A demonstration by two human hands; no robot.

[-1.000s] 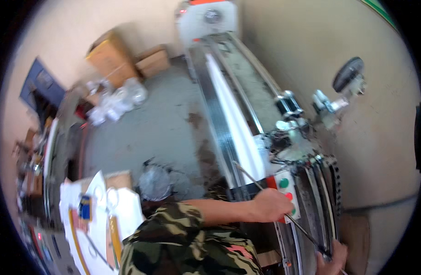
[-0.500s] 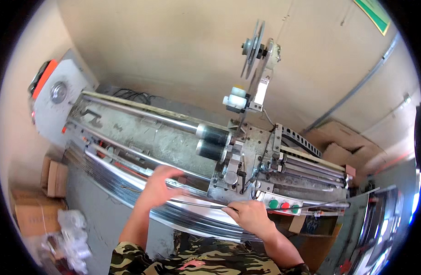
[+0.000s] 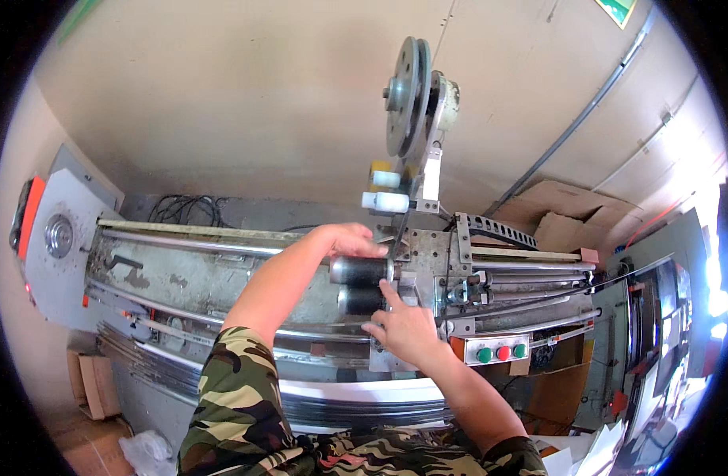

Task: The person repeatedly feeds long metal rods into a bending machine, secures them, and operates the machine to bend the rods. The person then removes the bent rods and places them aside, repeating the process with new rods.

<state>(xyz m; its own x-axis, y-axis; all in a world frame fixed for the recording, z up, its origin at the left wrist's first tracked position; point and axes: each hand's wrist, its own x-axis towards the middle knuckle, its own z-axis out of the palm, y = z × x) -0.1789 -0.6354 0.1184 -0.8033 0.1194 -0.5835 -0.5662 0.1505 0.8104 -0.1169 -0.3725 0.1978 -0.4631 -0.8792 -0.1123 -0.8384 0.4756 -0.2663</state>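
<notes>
Left hand point(image 3: 350, 238): centre frame, fingers curled over the machine's top edge, resting just above the upper roller point(image 3: 360, 270); whether it grips anything cannot be told.
Right hand point(image 3: 404, 329): just below centre, fingers loosely spread, forefinger raised to the roller ends by the plate point(image 3: 427, 262).
Rollers: two dark cylinders stacked, lower roller point(image 3: 360, 301) beneath, long axes running left-right, lying between both hands.
Pulley point(image 3: 408, 95): upper centre.
Buttons point(image 3: 499, 353): right of right hand.

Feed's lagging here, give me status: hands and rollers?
Left hand on top of upper dark steel roller. Right hand at lower dark roller, index finger up. Neither grip closed around anything. Nothing blocking.
</notes>
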